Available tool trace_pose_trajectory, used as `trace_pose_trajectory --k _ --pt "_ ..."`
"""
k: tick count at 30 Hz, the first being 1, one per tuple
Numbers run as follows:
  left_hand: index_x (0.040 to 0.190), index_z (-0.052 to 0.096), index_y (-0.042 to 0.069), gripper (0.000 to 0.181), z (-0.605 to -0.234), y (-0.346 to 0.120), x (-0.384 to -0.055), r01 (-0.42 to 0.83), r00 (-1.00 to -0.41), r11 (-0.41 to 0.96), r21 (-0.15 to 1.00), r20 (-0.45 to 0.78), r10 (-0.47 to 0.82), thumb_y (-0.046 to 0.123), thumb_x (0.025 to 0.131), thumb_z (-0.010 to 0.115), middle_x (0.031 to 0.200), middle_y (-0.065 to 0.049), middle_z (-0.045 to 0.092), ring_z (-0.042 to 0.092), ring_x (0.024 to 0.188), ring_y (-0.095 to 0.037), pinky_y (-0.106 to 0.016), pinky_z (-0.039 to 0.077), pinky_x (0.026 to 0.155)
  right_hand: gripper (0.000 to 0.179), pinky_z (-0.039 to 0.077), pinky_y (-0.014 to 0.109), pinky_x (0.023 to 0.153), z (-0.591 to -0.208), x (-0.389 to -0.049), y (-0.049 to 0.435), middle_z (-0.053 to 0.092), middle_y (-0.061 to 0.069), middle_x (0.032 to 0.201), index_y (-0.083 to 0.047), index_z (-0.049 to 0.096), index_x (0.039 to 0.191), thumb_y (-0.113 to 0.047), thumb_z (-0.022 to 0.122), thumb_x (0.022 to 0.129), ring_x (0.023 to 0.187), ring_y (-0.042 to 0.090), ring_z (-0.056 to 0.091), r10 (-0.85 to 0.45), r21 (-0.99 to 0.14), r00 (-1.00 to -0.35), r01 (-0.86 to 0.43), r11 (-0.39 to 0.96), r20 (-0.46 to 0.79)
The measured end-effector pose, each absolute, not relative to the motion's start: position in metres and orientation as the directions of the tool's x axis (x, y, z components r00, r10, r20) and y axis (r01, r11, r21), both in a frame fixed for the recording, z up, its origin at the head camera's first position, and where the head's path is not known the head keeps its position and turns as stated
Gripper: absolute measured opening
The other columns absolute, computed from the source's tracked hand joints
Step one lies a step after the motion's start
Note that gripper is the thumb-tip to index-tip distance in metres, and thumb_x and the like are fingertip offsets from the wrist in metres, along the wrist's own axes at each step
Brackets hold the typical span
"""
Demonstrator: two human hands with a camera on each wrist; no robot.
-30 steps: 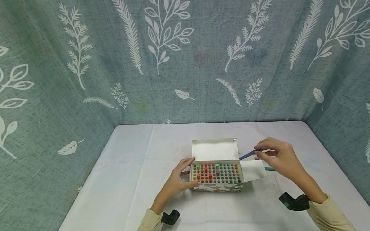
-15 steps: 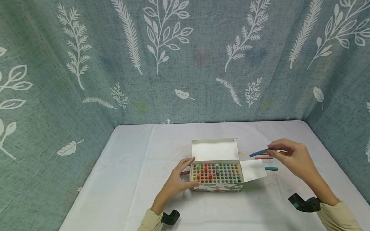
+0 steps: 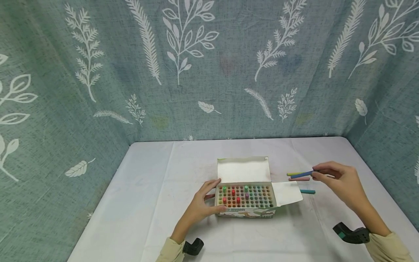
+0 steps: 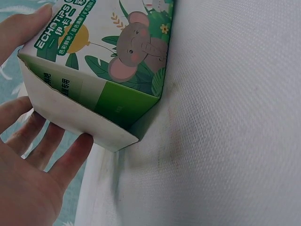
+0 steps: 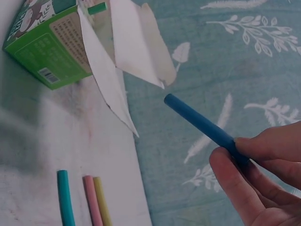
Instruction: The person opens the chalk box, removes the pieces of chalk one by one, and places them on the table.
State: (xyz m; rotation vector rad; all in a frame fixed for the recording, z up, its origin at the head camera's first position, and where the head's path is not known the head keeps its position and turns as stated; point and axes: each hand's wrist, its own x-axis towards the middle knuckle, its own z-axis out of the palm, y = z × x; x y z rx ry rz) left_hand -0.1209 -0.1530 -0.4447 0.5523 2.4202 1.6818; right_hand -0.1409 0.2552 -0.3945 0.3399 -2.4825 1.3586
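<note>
A printed chalk box (image 3: 247,213) stands with its lid raised. Several coloured sticks poke up above its holed top. My left hand (image 3: 200,203) grips the box's left end, thumb along the front; in the left wrist view its fingertips press on a white end flap (image 4: 70,115). Right of the box, my right hand (image 3: 340,183) pinches a blue chalk stick (image 5: 200,121) by one end between thumb and fingers. The stick points left, towards the box, and overlaps the loose chalk in the head view.
Loose on the table right of the box lie a teal chalk (image 5: 66,197), a pink chalk (image 5: 92,200) and a yellow chalk (image 5: 101,200). A white side flap (image 3: 286,193) sticks out beside them. Patterned curtains (image 3: 229,91) surround the white table (image 3: 183,163).
My right hand has moved right, away from the box, with the blue chalk. The pink and yellow chalks have come into view beneath it. My left hand and the box stay put.
</note>
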Motion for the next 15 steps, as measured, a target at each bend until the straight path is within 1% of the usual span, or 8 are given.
trace_pose_trajectory --k 9,15 --pt "0.147 0.035 0.009 0.083 -0.445 -0.154 -0.121 0.211 -0.921 0.287 0.934 0.091 0.38 0.015 0.077 0.08 0.145 -0.013 0.032 0.033 0.133 -0.029 -0.048 0.039 0.105 0.023 0.051 0.008 0.071 -0.407 -0.141 0.262 0.067 -0.004 0.091 0.007 0.065 0.105 -0.008 0.067 0.088 0.077 0.002 0.067 -0.007 -0.815 -0.954 -0.259 0.518 0.299" --pt "0.147 0.035 0.009 0.083 -0.445 -0.153 -0.121 0.206 -0.922 0.293 0.933 0.085 0.377 0.015 0.077 0.08 0.146 -0.012 0.032 0.033 0.133 -0.029 -0.048 0.039 0.105 0.025 0.053 0.012 0.07 -0.417 -0.142 0.268 0.067 -0.009 0.089 0.012 0.063 0.106 -0.006 0.066 0.089 0.076 0.005 0.068 0.046 -0.854 -0.964 -0.209 0.477 0.261"
